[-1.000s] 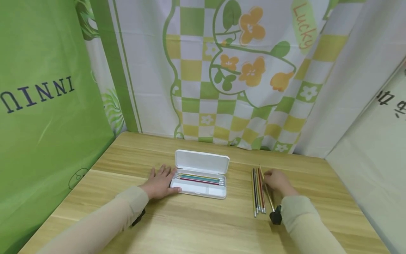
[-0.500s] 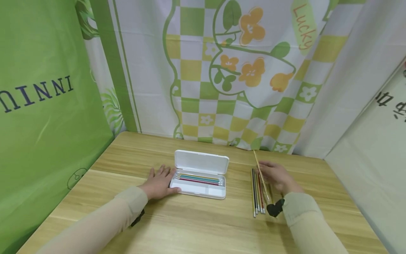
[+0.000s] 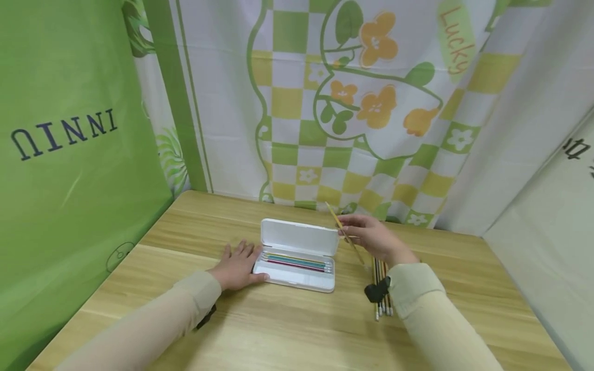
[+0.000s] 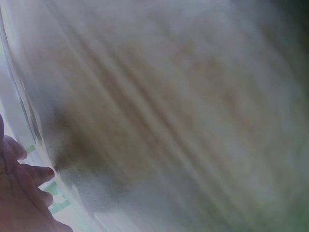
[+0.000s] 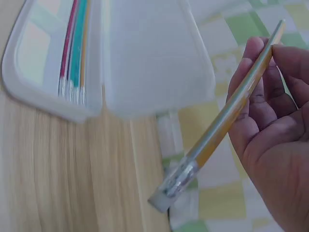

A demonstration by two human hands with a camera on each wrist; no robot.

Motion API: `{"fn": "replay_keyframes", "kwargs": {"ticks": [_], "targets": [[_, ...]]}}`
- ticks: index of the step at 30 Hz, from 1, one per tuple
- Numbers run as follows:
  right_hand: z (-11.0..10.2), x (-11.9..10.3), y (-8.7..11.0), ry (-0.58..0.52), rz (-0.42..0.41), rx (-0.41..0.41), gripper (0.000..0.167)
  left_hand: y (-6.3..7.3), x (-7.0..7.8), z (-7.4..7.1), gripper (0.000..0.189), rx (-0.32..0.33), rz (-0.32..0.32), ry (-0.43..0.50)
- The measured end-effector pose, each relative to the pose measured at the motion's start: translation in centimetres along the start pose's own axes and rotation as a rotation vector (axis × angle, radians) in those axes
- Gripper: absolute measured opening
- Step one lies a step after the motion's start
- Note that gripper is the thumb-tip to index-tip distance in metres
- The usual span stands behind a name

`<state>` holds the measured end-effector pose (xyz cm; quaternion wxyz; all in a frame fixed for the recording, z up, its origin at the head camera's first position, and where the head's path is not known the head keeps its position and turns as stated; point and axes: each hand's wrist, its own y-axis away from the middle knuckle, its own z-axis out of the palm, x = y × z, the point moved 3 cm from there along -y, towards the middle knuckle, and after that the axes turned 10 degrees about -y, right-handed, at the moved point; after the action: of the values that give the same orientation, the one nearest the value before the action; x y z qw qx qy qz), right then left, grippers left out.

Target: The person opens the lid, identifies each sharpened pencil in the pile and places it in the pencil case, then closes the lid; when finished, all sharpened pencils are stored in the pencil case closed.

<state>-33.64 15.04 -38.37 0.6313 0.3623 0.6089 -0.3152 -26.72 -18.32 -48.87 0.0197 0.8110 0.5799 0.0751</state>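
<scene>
A yellow pencil [image 5: 231, 113] with a silver ferrule and pale eraser is pinched between the thumb and fingers of my right hand [image 3: 373, 238]. It is held up off the table, just right of the raised lid of a white pencil case [image 3: 297, 282]. Several pencils [image 3: 294, 262], red, teal and yellow, lie side by side inside the case. My left hand [image 3: 237, 269] lies flat on the table with spread fingers, its thumb touching the left end of the case. In the left wrist view only part of this hand [image 4: 24, 193] shows; the rest is blurred.
A bundle of several pencils [image 3: 382, 296] lies on the wooden table [image 3: 297, 330], partly hidden under my right wrist. A patterned curtain [image 3: 297, 103] hangs behind the table and a green one [image 3: 69, 196] at the left.
My right hand has lifted the yellow pencil from beside the bundle and carried it left, up to the case lid. My left hand stays at the case.
</scene>
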Motion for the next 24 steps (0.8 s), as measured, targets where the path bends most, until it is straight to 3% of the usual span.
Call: {"fn": "replay_keyframes", "kwargs": {"ticks": [5, 13, 18, 24], "targets": [[3.1, -0.1, -1.7, 0.202, -0.01, -0.094, 0.037, 0.1, 0.1, -0.5, 0.093, -0.011, -0.009, 0.001], [7.6, 1.6, -4.3, 0.598, -0.087, -0.142, 0.026, 0.1, 0.2, -0.6, 0.093, -0.011, -0.015, 0.007], [9.1, 3.1, -5.7, 0.733, -0.172, -0.143, 0.023, 0.4, 0.6, -1.3, 0.094, -0.017, -0.014, 0.013], [10.4, 4.3, -6.4, 0.825, -0.254, -0.131, 0.024, 0.4, 0.6, -1.1, 0.093, -0.015, -0.013, 0.012]]}}
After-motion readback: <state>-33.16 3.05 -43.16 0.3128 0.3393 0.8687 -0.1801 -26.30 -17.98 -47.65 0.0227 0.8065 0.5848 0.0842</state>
